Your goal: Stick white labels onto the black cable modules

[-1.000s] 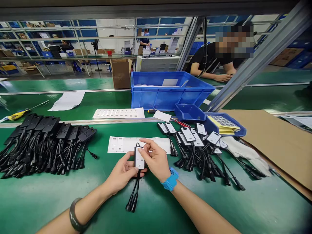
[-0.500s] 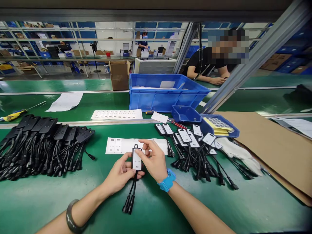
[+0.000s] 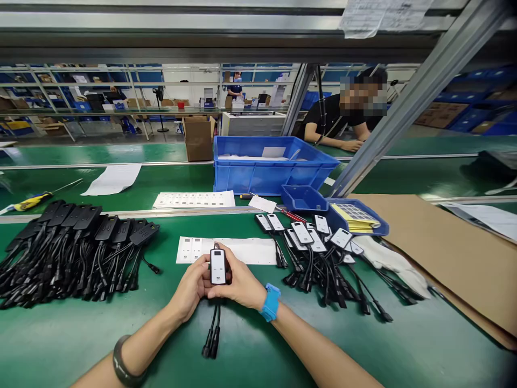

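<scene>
Both my hands hold one small black adapter (image 3: 218,266) with a white label on its face, upright above the green bench. My left hand (image 3: 189,288) grips its left side. My right hand (image 3: 240,283) wraps the right side, thumb near the bottom of the label. Two black cables with plugs (image 3: 212,337) hang down from it onto the mat. Just beyond lies a white label sheet (image 3: 242,250) with a few labels left at its left end.
A pile of unlabelled black adapters (image 3: 72,242) lies at left, a heap of labelled ones (image 3: 315,242) at right. Behind are a large blue bin (image 3: 266,161), small blue trays (image 3: 355,215), another label sheet (image 3: 194,200), white glove (image 3: 388,261), cardboard (image 3: 456,242). A person leans on the far bench.
My right hand dropped from pressing the label's top edge to clasping the adapter's side; the adapter moved slightly toward me and the view tilted up.
</scene>
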A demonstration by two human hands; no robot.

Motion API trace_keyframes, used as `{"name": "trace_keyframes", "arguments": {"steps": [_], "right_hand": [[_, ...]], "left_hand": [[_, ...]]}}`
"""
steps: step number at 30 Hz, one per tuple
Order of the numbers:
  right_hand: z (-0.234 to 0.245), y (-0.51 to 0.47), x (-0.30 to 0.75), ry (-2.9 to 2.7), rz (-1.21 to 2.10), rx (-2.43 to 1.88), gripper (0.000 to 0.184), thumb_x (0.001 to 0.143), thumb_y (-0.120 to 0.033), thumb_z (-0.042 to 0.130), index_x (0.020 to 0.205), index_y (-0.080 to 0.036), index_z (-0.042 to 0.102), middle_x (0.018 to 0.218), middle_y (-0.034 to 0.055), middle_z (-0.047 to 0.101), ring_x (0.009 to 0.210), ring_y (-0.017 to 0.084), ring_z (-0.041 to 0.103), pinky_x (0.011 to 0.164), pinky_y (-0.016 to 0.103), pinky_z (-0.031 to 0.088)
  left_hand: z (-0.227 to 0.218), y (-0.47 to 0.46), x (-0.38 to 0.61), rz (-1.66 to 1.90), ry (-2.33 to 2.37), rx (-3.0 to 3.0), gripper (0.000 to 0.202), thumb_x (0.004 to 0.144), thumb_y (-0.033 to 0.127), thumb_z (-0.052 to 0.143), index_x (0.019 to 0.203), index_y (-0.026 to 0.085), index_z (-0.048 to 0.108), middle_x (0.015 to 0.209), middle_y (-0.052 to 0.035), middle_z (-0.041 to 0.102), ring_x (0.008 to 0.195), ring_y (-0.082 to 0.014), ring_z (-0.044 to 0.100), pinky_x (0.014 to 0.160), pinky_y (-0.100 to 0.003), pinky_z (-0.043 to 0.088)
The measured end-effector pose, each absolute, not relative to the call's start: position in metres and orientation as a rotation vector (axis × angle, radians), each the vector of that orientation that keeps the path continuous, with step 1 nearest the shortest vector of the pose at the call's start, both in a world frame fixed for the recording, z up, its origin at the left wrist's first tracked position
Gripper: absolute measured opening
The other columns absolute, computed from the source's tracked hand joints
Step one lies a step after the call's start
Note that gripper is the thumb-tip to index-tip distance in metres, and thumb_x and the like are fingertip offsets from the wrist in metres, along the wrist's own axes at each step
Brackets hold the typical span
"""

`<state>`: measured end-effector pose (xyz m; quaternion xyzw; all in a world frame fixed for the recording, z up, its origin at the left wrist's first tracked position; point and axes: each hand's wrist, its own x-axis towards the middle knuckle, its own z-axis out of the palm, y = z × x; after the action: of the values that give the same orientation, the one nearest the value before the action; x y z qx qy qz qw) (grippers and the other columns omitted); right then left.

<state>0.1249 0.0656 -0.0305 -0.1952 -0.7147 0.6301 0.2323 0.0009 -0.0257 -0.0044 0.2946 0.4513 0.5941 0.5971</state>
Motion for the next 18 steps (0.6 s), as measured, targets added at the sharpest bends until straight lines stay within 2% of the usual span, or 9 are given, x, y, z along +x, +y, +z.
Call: {"name": "trace_keyframes", "arguments": {"steps": [2,5,7,10,13,16,18], "right_hand": [[-0.031,0.067,0.125,-1.949,1.776,-0.515,0.100,0.067,-0.034,0.080,0.147,-0.023,0.021,0.121,0.0091,0.055,0.092,0.021,0.059,0.079,0.034,0.053],[-0.032,0.070,0.123,-1.924,1.704,-0.488,0.062,0.089,-0.035,0.054,0.145,-0.022,0.030,0.121,0.0086,0.057,0.097,0.020,0.059,0.087,0.036,0.049],[-0.032,0.071,0.121,-1.934,1.620,-0.474,0.048,0.093,-0.030,0.047,0.139,-0.022,0.039,0.111,0.0063,0.062,0.094,0.019,0.059,0.086,0.035,0.049],[-0.031,0.071,0.118,-1.971,1.546,-0.518,0.041,0.091,-0.025,0.048,0.132,-0.023,0.047,0.094,0.0026,0.065,0.077,0.016,0.060,0.072,0.030,0.051],[-0.031,0.070,0.117,-2.046,1.434,-0.587,0.046,0.093,-0.025,0.046,0.138,-0.023,0.040,0.097,0.0044,0.065,0.079,0.018,0.061,0.071,0.031,0.052],[-0.031,0.073,0.117,-2.201,1.092,-0.554,0.073,0.087,-0.031,0.061,0.148,-0.021,0.022,0.121,0.0118,0.057,0.106,0.026,0.056,0.088,0.040,0.050],[-0.028,0.079,0.120,-2.275,0.872,-0.541,0.078,0.084,-0.027,0.063,0.149,-0.022,0.020,0.130,0.0130,0.050,0.117,0.026,0.050,0.098,0.041,0.046]], "left_hand": [[-0.004,-0.025,0.001,1.375,1.075,0.691,0.034,0.091,0.035,0.044,0.119,0.015,0.048,0.096,-0.0123,0.068,0.083,-0.0238,0.068,0.065,-0.031,0.055],[-0.006,-0.024,0.003,1.371,1.166,0.722,0.039,0.089,0.039,0.053,0.121,0.017,0.045,0.097,-0.0109,0.067,0.076,-0.0222,0.068,0.065,-0.032,0.056],[-0.008,-0.024,0.003,1.364,1.217,0.767,0.046,0.087,0.041,0.060,0.122,0.018,0.042,0.095,-0.0097,0.068,0.072,-0.0216,0.068,0.064,-0.032,0.056],[-0.012,-0.023,0.003,1.350,1.223,0.791,0.051,0.085,0.042,0.062,0.125,0.019,0.039,0.101,-0.0109,0.067,0.076,-0.0236,0.069,0.065,-0.034,0.056],[-0.011,-0.019,0.003,1.404,1.185,0.692,0.058,0.083,0.042,0.066,0.130,0.022,0.039,0.113,-0.0119,0.065,0.088,-0.0258,0.068,0.074,-0.036,0.056],[-0.008,-0.016,0.001,1.468,1.066,0.640,0.064,0.087,0.048,0.058,0.140,0.022,0.032,0.127,-0.0132,0.059,0.108,-0.0285,0.061,0.089,-0.039,0.052],[-0.009,-0.015,-0.004,1.426,1.047,0.766,0.066,0.091,0.052,0.046,0.145,0.021,0.025,0.131,-0.0148,0.056,0.116,-0.0300,0.056,0.098,-0.045,0.047]]}}
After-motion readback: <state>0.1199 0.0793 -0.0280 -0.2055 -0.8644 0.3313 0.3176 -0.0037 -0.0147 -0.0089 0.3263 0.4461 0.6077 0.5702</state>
